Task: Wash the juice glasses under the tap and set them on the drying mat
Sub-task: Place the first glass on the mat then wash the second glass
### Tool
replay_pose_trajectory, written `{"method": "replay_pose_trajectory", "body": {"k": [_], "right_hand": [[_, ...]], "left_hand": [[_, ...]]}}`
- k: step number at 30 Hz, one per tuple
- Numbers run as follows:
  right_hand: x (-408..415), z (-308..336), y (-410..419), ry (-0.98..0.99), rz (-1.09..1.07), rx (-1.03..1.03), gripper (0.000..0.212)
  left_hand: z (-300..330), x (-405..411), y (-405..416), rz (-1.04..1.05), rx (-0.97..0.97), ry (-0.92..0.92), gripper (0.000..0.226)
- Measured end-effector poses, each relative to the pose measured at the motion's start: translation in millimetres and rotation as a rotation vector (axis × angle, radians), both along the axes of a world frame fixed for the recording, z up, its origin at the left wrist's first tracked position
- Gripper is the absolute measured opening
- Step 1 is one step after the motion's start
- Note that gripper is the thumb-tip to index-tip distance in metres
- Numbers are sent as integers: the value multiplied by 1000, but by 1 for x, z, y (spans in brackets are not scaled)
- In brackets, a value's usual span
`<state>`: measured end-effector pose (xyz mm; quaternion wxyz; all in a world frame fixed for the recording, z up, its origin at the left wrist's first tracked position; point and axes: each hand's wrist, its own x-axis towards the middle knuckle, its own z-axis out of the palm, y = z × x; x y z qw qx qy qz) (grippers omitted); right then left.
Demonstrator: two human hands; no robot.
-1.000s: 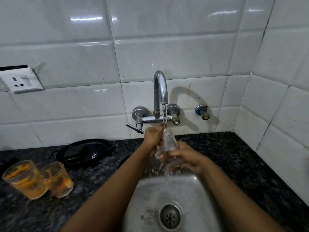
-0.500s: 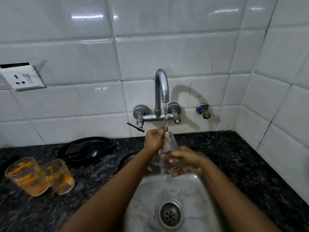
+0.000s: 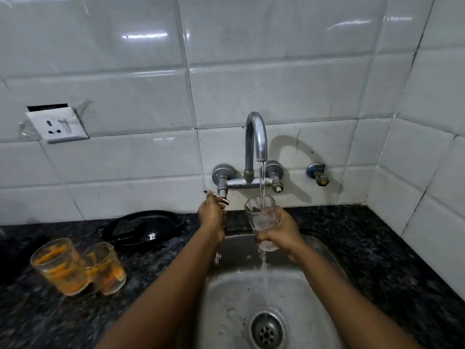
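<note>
A clear juice glass (image 3: pixel 261 220) stands nearly upright under the running tap (image 3: pixel 256 137), and water streams into it and spills below. My right hand (image 3: pixel 281 230) grips the glass around its lower half over the steel sink (image 3: pixel 234 298). My left hand (image 3: pixel 211 212) grips the tap's lever handle (image 3: pixel 217 196) on the left valve. Two more glasses smeared with orange juice pulp, one (image 3: pixel 59 265) beside the other (image 3: pixel 105 268), stand touching on the dark counter to the left.
A black pan (image 3: pixel 141 227) lies on the granite counter (image 3: pixel 377 248) behind the dirty glasses. A wall socket (image 3: pixel 57 127) sits on the white tiles at left. A small angle valve (image 3: pixel 317 172) sticks out right of the tap. The tiled corner wall closes the right side.
My left hand left the glass and moved up-left onto the tap lever. My right hand now holds the glass alone, turned mouth-up under the stream.
</note>
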<state>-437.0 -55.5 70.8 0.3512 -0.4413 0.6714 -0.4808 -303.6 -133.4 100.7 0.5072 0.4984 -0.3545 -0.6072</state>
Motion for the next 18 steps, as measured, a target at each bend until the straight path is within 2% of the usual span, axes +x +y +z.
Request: {"method": "replay_pose_trajectory", "body": {"k": [4,6,10,18], "right_hand": [[-6,21,0,519,-36,164,66],[-4,27,1,623,-27,171,62],[-6,36,1,667,-6,68,52],[-3,48,0,584,62,-56,63]], "left_hand": [[-15,4,1,-270,107,-96,31],[-20,0,9,-369,100,-135,36],[-37,-10,19,-430,149,-108,26],[-53,-15,17,-405,227,-94,26]]}}
